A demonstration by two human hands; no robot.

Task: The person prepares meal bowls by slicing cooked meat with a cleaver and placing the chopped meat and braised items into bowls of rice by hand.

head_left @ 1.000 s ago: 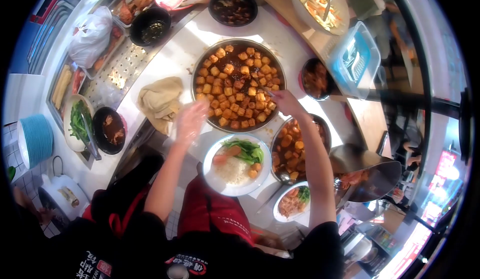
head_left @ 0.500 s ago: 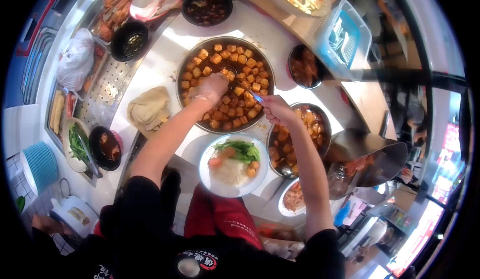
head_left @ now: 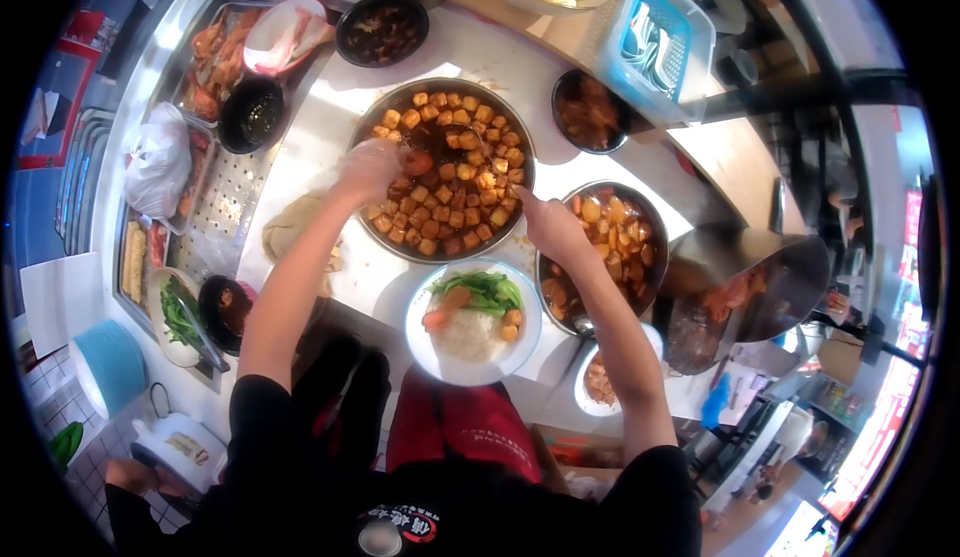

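A wide round pan [head_left: 440, 254] holds many browned tofu cubes [head_left: 428, 219] in dark sauce. My left hand [head_left: 370, 169], in a clear plastic glove, is over the pan's left rim. Its closed fingers grip a smooth, rounded orange-brown piece of food [head_left: 417, 163], perhaps a braised egg. At the right rim, my right hand [head_left: 552, 225] is wrapped round a thin handle. This looks like a ladle, its bowl [head_left: 466, 140] lying among the cubes. Nearest me, a white plate [head_left: 472, 371] bears rice, green vegetables [head_left: 492, 290] and orange-brown pieces.
A second pan [head_left: 660, 257] of braised food stands at right, beside a metal scoop-shaped container [head_left: 790, 282]. Dark bowls [head_left: 382, 30] and a blue cutlery basket [head_left: 655, 52] line the back. A beige cloth [head_left: 290, 225] lies left. Another person's hand [head_left: 130, 475] shows at lower left.
My left hand has moved left from the pan's middle to its left rim, and a rounded piece now shows at its fingertips. My right hand stays by the right rim. The view has shifted slightly.
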